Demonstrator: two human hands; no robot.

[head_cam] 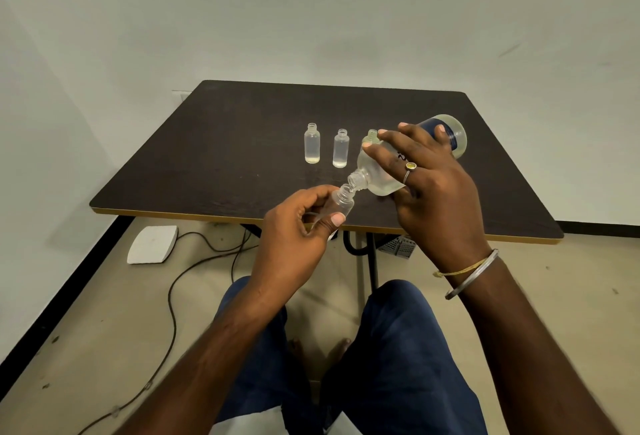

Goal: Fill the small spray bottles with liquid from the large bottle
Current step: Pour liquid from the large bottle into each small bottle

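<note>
I have the left hand (298,226) curled round an uncapped small spray bottle (341,204) over the six o'clock edge of the table (242,143). The right hand (429,188) grips the large bottle (375,174), tipped so its neck meets that bottle's mouth. Just beyond, at twelve o'clock, three more small bottles (312,143) stand open-topped in a row, the rightmost half hidden by fingers. The tabletop is dark wood-grain with a pale edge, against plain white walls (311,11). At eight o'clock on the beige floor (86,313) lie a white pad (152,244) and a dark cable (171,299).
</note>
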